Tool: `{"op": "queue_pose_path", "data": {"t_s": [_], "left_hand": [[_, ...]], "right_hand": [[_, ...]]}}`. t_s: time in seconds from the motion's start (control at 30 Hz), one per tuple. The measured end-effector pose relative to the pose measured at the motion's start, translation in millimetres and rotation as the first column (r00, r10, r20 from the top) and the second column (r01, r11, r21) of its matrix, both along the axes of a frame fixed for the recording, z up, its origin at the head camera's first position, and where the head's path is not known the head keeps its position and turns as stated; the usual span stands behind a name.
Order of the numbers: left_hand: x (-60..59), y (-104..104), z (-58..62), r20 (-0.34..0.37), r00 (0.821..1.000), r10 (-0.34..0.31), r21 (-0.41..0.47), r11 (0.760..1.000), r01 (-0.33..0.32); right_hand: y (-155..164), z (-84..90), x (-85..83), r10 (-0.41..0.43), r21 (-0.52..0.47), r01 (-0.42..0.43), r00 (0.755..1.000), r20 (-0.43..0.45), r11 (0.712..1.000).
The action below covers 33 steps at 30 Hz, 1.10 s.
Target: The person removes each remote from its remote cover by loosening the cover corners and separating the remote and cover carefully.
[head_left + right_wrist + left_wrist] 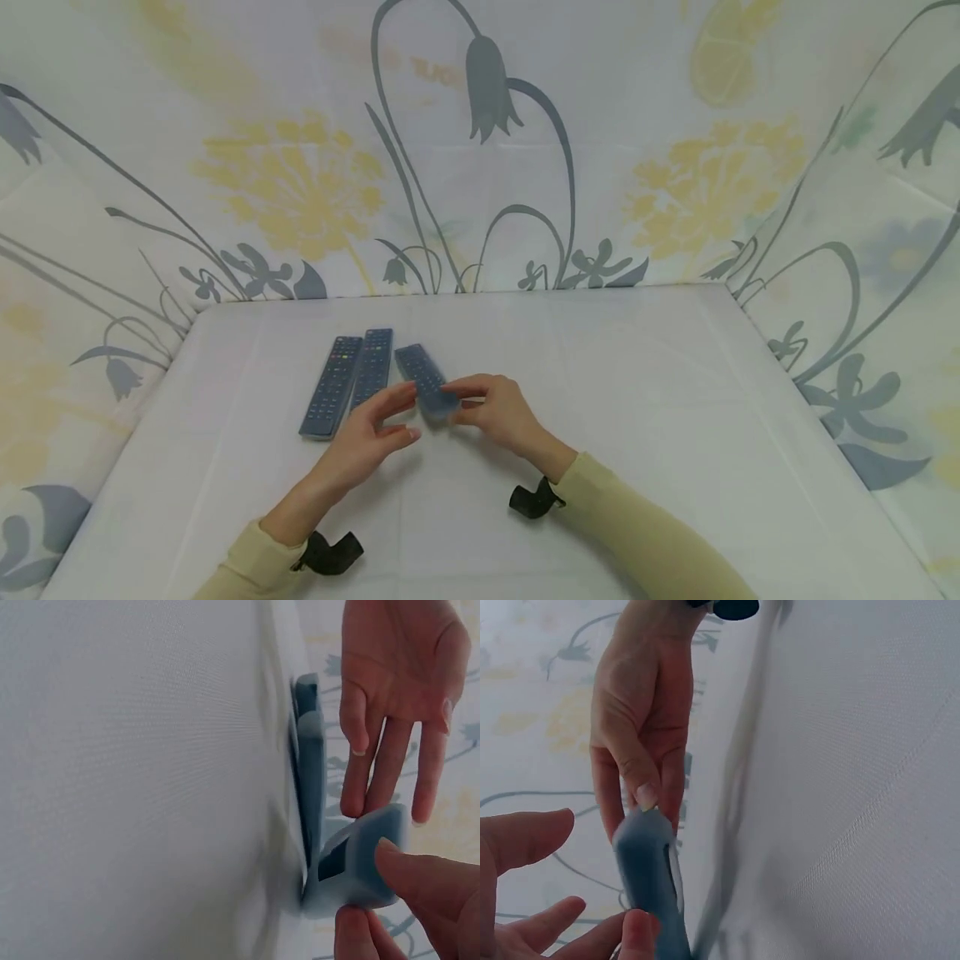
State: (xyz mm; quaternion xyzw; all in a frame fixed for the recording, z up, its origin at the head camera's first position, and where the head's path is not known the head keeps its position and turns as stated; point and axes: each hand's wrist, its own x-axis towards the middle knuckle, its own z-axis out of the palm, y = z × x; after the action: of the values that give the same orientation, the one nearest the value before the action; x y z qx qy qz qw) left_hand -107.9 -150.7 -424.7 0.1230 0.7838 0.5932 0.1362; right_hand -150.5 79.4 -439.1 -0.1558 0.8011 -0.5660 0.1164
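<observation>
Right hand (498, 410): fingers (390, 859) pinched on near end of third remote (426, 380), raised slightly off table (600, 400), far end angled toward two remotes (348, 379) lying side by side, probably for alignment. Left hand (375, 429): fingers (390, 761) straight, loosely spread, tips at remote's left edge, steadying, gripping nothing.

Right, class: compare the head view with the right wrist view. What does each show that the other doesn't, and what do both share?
Only the head view shows both sleeves, the black wrist straps and the whole table. Only the right wrist view shows the lifted remote's end close up, pinched by thumb and fingers. Both show the right hand holding that remote, the left hand open beside it, and remotes lying flat.
</observation>
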Motion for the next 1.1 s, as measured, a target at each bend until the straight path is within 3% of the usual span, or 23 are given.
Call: {"op": "queue_pose_path", "data": {"t_s": [0.13,0.23,0.47,0.63,0.8,0.9,1.1], "left_hand": [[0.3,1.0,0.4,-0.065,0.997,0.041,0.02,0.999,-0.04],[0.0,1.8,1.0,-0.063,0.996,0.061,0.04,0.997,-0.059],[0.0,6.0,-0.4,0.096,0.992,0.084,0.16,0.982,-0.099],[-1.5,9.7,1.5,0.213,0.97,0.114,0.216,0.963,-0.16],[-2.1,12.9,7.5,0.318,0.944,0.088,0.347,0.916,-0.202],[-4.5,14.0,8.6,0.35,0.932,0.092,0.382,0.895,-0.232],[-7.3,13.2,9.1,0.343,0.932,0.114,0.356,0.903,-0.242]], "right_hand": [[1.7,1.9,-0.1,-0.012,-0.068,0.008,0.998,-0.063,0.998],[3.4,2.6,-0.2,-0.009,-0.105,0.002,0.998,-0.064,0.994],[9.3,1.5,0.4,-0.108,-0.009,0.108,0.992,-0.058,0.994],[14.8,3.0,2.0,-0.146,-0.074,0.148,0.989,0.02,0.986],[19.5,3.9,3.9,-0.121,-0.161,0.13,0.99,0.067,0.978],[21.7,6.5,6.3,-0.096,-0.204,0.112,0.992,0.086,0.972],[26.5,12.2,12.0,-0.075,-0.232,0.096,0.992,0.097,0.968]]}}
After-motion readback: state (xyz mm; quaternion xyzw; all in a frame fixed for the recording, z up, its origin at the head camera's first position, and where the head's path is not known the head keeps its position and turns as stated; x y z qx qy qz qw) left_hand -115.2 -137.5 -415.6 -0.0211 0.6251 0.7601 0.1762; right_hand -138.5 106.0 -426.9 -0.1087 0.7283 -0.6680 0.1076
